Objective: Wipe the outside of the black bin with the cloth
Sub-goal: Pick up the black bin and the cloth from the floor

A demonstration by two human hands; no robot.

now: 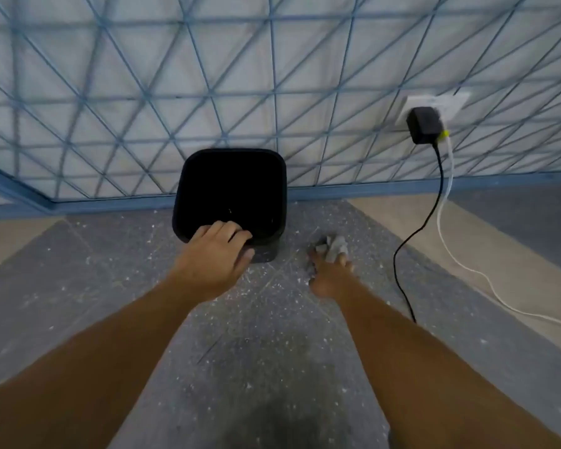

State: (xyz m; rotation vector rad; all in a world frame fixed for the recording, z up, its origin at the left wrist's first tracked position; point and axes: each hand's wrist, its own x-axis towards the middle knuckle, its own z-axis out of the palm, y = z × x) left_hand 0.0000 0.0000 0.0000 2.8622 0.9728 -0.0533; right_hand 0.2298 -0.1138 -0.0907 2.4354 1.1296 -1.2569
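A black square bin [230, 176] with rounded corners stands on the speckled grey floor against the patterned wall, seen from above. My left hand [216, 254] grips its near rim, fingers hooked over the edge and thumb on the outside. My right hand [331, 273] is to the right of the bin, apart from it, closed around a crumpled grey cloth [334, 246] that sticks out past the fingers, low over the floor.
A black adapter [424, 124] sits in a white wall socket [441, 103] at the right. Its black cable [408, 244] and a white cable [447, 247] trail down across the floor right of my right arm. A blue skirting [110, 204] runs along the wall.
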